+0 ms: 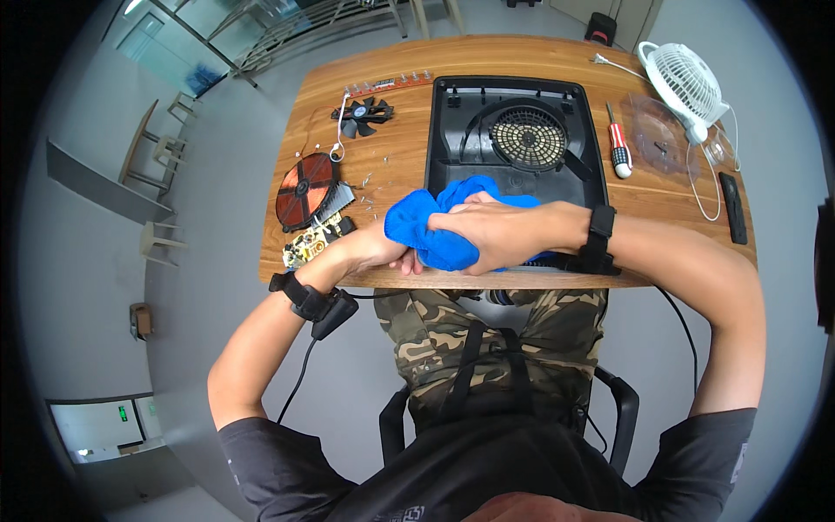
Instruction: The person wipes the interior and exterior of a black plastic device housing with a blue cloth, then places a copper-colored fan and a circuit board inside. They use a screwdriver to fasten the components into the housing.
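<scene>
A bunched blue cloth [445,248] lies over the near left corner of a black plastic housing [470,157], which looks like the base shell of an induction cooker. Around the cloth, my right hand [497,230] is closed, its thumb side toward the left. My left hand [383,247] meets it at that corner, fingers curled below the cloth; what they grip is hidden. Close to my left wrist lie a circuit board [315,244] and a round copper coil [304,190].
Behind the coil are a black fan [362,116] and a narrow red circuit strip [389,84]. Loose screws [365,180] lie left of the housing. On the right are a screwdriver [619,150], a clear plastic tray [658,143], a white desk fan [687,83] and a black strip [732,207].
</scene>
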A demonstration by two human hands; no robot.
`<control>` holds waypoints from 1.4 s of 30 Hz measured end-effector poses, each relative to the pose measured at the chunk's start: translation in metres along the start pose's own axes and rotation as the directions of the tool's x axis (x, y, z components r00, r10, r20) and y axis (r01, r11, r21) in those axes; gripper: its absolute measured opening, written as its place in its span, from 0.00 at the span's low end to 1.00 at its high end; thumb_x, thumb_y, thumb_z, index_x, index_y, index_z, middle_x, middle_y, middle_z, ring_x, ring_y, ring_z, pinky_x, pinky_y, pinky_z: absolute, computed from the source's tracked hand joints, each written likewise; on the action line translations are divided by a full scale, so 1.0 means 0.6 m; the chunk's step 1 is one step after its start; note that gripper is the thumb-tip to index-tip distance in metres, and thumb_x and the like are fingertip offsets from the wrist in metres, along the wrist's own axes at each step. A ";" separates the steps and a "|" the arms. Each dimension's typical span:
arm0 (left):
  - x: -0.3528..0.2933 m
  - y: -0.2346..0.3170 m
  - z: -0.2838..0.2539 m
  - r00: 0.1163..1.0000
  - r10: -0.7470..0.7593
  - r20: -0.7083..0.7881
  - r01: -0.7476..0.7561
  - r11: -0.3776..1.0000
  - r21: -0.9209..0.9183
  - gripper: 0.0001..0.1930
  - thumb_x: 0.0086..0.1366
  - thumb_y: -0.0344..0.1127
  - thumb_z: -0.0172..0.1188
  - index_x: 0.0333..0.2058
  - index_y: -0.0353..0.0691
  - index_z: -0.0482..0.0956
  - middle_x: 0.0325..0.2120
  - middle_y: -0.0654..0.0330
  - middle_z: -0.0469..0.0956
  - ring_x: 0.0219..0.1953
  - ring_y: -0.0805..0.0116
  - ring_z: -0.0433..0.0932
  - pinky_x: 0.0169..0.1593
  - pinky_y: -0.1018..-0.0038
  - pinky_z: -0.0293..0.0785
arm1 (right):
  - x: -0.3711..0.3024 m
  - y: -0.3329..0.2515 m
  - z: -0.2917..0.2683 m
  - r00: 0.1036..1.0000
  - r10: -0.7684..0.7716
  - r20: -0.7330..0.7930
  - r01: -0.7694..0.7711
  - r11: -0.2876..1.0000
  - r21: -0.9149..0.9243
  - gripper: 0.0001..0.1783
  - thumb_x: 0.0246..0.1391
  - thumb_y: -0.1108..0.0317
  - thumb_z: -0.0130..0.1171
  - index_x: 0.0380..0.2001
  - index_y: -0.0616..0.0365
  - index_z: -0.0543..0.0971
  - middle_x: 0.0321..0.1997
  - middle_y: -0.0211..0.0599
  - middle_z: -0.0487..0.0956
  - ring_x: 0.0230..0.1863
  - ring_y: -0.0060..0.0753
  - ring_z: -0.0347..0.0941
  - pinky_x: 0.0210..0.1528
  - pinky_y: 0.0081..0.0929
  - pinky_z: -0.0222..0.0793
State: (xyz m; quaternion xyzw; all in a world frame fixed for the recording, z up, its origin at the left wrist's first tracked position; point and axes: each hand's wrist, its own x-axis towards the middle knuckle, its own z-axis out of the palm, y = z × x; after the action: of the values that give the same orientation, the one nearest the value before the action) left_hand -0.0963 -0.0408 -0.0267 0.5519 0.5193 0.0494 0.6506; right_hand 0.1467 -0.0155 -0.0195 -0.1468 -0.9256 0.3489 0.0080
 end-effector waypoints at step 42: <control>-0.002 0.032 0.022 0.991 -0.093 -0.099 0.099 0.993 0.059 0.19 0.77 0.44 0.50 0.38 0.32 0.79 0.23 0.52 0.84 0.18 0.70 0.81 0.19 0.79 0.73 | -0.095 -0.069 -0.114 0.973 0.007 -0.231 -0.105 0.904 -0.415 0.25 0.45 0.77 0.66 0.48 0.57 0.70 0.43 0.46 0.80 0.50 0.54 0.77 0.49 0.49 0.72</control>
State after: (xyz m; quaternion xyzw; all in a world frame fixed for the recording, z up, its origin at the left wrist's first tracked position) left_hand -0.0772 -0.0430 -0.0134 0.5438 0.5773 0.0277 0.6085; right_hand 0.1980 -0.0170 0.0640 -0.2099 -0.9677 0.1205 0.0701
